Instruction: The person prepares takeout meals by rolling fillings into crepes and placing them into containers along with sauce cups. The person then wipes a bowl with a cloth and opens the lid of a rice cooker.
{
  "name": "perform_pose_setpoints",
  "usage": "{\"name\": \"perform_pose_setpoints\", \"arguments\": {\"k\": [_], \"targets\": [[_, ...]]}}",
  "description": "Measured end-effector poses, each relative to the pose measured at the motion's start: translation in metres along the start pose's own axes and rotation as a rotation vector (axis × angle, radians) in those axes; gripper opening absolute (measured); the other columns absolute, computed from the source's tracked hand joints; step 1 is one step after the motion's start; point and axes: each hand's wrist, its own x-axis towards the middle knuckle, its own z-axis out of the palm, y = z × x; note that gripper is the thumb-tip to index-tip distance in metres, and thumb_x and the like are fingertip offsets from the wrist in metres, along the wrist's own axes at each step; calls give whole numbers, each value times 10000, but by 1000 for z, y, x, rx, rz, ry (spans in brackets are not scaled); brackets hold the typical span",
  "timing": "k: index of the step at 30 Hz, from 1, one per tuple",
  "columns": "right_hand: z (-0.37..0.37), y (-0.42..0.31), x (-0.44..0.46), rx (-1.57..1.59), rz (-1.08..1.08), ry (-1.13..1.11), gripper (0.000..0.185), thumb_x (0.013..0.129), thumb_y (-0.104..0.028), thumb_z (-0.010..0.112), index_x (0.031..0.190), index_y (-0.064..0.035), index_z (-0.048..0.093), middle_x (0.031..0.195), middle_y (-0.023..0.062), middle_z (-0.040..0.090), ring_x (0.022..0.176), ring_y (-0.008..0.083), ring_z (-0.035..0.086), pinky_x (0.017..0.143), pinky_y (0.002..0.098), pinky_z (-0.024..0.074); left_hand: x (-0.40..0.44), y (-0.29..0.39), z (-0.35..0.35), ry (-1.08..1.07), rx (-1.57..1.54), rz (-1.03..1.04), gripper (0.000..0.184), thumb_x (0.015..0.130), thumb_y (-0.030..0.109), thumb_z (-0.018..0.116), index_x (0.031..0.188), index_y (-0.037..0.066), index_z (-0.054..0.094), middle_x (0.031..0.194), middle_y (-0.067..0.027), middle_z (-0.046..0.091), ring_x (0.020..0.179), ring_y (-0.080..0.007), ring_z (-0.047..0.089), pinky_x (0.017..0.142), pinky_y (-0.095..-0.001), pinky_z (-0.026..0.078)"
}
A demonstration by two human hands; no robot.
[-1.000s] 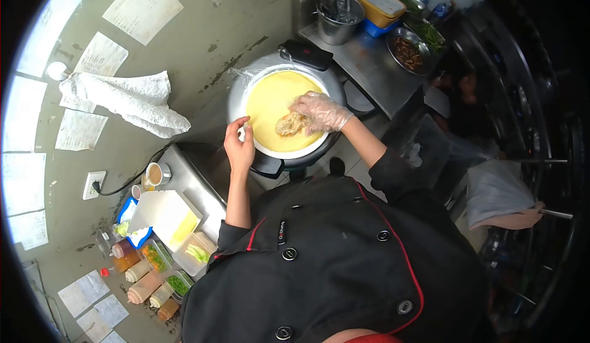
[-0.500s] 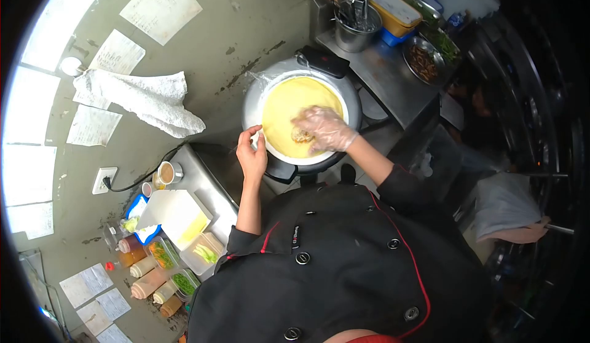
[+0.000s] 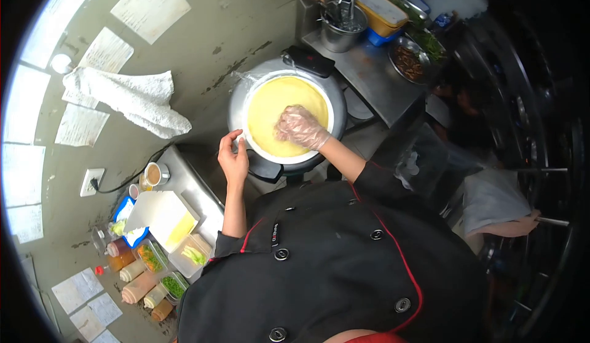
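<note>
A round electric cooker (image 3: 235, 106) stands against the wall, with a white rim (image 3: 336, 118) around a smooth, pale yellow disc (image 3: 300, 91). My right hand (image 3: 301, 128), in a clear plastic glove, is down on the yellow surface with its fingers curled in. Whatever lies under those fingers is hidden. At the near left edge, my bare left hand (image 3: 233, 161) has its thumb and forefinger closed about the white rim. Crumpled clear film (image 3: 249, 78) clings to the cooker's far left edge.
To the right, a steel counter (image 3: 375, 85) bears a utensil pot (image 3: 344, 32), a yellow tub (image 3: 381, 11) and a bowl of brown food (image 3: 409, 60). Squeeze bottles (image 3: 140, 286) and vegetable containers (image 3: 175, 286) stand at lower left. A white towel (image 3: 132, 100) hangs on the wall.
The brownish clump visible beside my right fingers is now covered by them, and these fingers have curled tighter. My left hand stays at the rim. The whole view has shifted slightly.
</note>
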Motion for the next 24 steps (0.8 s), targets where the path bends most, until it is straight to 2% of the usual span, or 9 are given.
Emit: {"name": "perform_pose_setpoints", "arguments": {"k": [2, 6, 10, 13, 16, 17, 20, 21, 24], "targets": [[-29, -14, 13, 19, -1, 119, 217, 703, -329, 695, 766, -123, 672, 786, 52, 607, 827, 248, 591, 759, 405, 486, 2, 0, 1, 11, -54, -7, 197, 871, 74, 598, 1051, 55, 676, 1045, -88, 666, 862, -184, 588, 779, -304, 458], [-24, -5, 0, -270, 44, -89, 140, 718, -264, 658, 745, -126, 662, 778, 43, 611, 823, 238, 591, 744, 409, 484, 1, -3, 2, 15, -39, -16, 191, 876, 65, 593, 1049, 56, 675, 1051, -84, 668, 896, -188, 605, 781, -292, 452], [-37, -2, 6, -125, 86, -43, 106, 724, -242, 624, 686, -149, 657, 738, 37, 623, 835, 234, 600, 727, 405, 481, 4, 1, 4, -11, -40, -18, 188, 880, 72, 596, 1050, 54, 676, 1048, -86, 669, 914, -196, 613, 787, -295, 455], [-35, 6, -1, -301, 135, -245, 118, 759, -255, 651, 743, -139, 657, 757, 24, 608, 854, 226, 591, 777, 375, 475, 8, -1, 3, 0, -45, -32, 186, 881, 78, 604, 1050, 53, 677, 1046, -86, 668, 917, -201, 616, 793, -298, 459], [-61, 24, 0, 118, 136, -320, 258, 764, -335, 709, 829, -86, 713, 805, 49, 663, 899, 261, 605, 831, 399, 475, 12, 1, 4, 12, -66, 10, 185, 885, 76, 599, 1051, 50, 676, 1055, -85, 666, 922, -195, 613, 800, -299, 461], [-79, 28, 7, 201, 241, -448, 491, 731, -446, 749, 1026, -56, 709, 965, 96, 685, 1002, 306, 599, 919, 418, 445, 13, 2, 1, -7, -38, 1, 190, 898, 79, 597, 1070, 42, 668, 1068, -83, 664, 952, -185, 614, 826, -302, 470], [-87, 30, 3, 56, 135, -329, 705, 667, -526, 769, 1178, -56, 641, 1139, 144, 637, 1112, 315, 560, 996, 420, 400, 12, 3, -5, -55, 18, -32, 203, 924, 83, 589, 1109, 26, 651, 1097, -83, 657, 1016, -167, 614, 886, -309, 485], [-71, 41, -8, 45, 130, -342, 909, 584, -589, 789, 1278, -49, 559, 1259, 168, 566, 1202, 324, 504, 1051, 424, 357, 12, -1, -3, -61, 13, -38, 204, 923, 80, 586, 1109, 26, 651, 1100, -85, 654, 1019, -170, 612, 892, -310, 484], [-56, 34, -16, -120, 45, -405, 964, 551, -608, 792, 1287, -36, 544, 1282, 174, 547, 1206, 321, 489, 1063, 428, 348, 12, -3, 0, -33, -13, -6, 200, 892, 71, 594, 1075, 37, 667, 1072, -90, 660, 967, -195, 608, 843, -299, 468]]}}
